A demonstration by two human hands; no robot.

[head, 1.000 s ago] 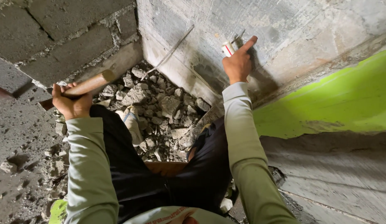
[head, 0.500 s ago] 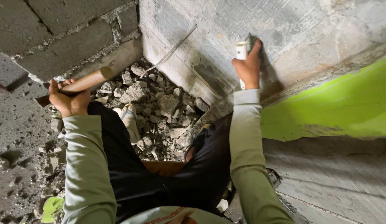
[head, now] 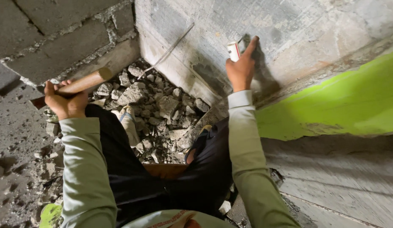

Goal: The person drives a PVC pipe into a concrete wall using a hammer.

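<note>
My left hand [head: 65,101] grips a wooden handle [head: 84,82] at the left, beside a block wall; the tool's head is out of sight. My right hand [head: 242,67] holds a small white cylinder with a red band [head: 233,50] up against the grey concrete wall [head: 298,29], index finger stretched upward along it. Both arms wear pale green sleeves. Dark trousers and a shoe [head: 129,120] show below, standing among the rubble.
A heap of broken concrete rubble [head: 162,105] fills the corner between the block wall [head: 57,38] and the concrete wall. A thin wire [head: 167,52] slants down the wall. A bright green painted band [head: 340,101] runs at the right. Loose chips lie on the floor at left.
My right hand has shifted along the wall with the white cylinder, and the index finger now points up. The left hand with the wooden handle has barely moved.
</note>
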